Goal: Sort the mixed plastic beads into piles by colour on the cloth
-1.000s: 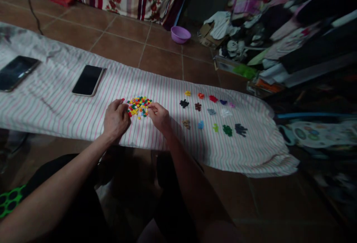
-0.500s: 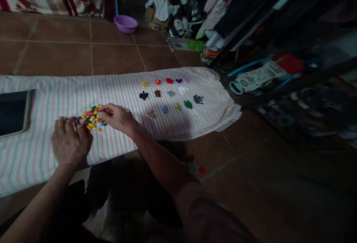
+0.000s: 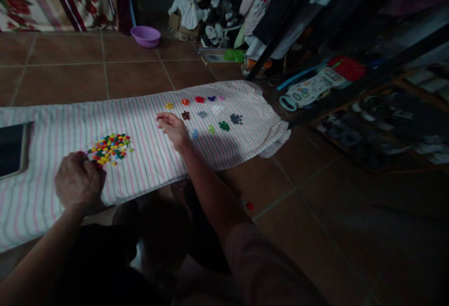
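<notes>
A mixed heap of small coloured plastic pieces (image 3: pixel 110 148) lies on a striped cloth (image 3: pixel 147 156). At its left edge rests my left hand (image 3: pixel 79 179), fingers curled down by the nearest pieces; what they may hold is hidden. My right hand (image 3: pixel 172 129) is pinched over the cloth, right of the heap, and anything between its fingertips is too small to make out. Just beyond it are a yellow cluster (image 3: pixel 169 105) and a brown cluster (image 3: pixel 185 115). Further right sit sorted clusters, among them red (image 3: pixel 199 99), dark green (image 3: pixel 223 126), light blue (image 3: pixel 194 134) and dark grey (image 3: pixel 236 119).
A dark tablet-like device (image 3: pixel 13 149) with a pale edge lies at the cloth's left end. On the tiled floor behind stands a purple basin (image 3: pixel 146 37). Clothes, a cardboard box (image 3: pixel 184 30) and shelves with shoes (image 3: pixel 345 123) fill the back and right.
My right hand has left the mixed heap and moved right toward the sorted clusters, now covering the black and tan ones. My left hand stays beside the heap. The view has shifted slightly.
</notes>
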### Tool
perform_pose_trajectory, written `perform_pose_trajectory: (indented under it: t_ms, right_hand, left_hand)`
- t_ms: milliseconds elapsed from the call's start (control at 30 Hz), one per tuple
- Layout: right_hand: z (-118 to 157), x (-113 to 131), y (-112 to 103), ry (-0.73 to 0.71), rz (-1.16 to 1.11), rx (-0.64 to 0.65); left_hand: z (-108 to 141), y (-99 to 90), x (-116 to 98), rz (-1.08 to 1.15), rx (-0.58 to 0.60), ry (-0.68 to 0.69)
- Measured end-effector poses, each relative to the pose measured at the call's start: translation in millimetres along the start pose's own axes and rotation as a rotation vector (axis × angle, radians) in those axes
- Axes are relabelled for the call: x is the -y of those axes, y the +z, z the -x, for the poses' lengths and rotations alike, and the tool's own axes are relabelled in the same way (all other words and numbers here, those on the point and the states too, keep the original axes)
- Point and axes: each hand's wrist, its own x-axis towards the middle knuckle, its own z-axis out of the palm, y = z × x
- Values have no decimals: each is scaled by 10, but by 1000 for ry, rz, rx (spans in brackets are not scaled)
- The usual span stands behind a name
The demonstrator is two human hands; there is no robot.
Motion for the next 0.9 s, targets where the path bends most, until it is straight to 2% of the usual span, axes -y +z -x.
perform_pose_trajectory:
  t_ms: [133,267,400,600,800,900]
  right_hand:
    - [-26,11,-319,-13,-65,-88]
    - [-22,-30,-595,-52,-99,-137]
    - [-90,-139,-793,-111,-71,-257]
    - [-311,-310,-935,-225,227,-396]
    - [-351,-359,-992,-360,487,-341]
    - [-328,-337,-994,-379,650,-370]
  left_hand:
    - [8,-24,-89,-131,20,-189]
    - [-1,-41,-155,-169,56,-226]
    - [-3,-23,-158,-177,41,-224]
    - [1,1,-160,-210,33,-213]
    - [19,34,-134,-206,-26,-166]
    - [21,64,-85,-212,-27,-144]
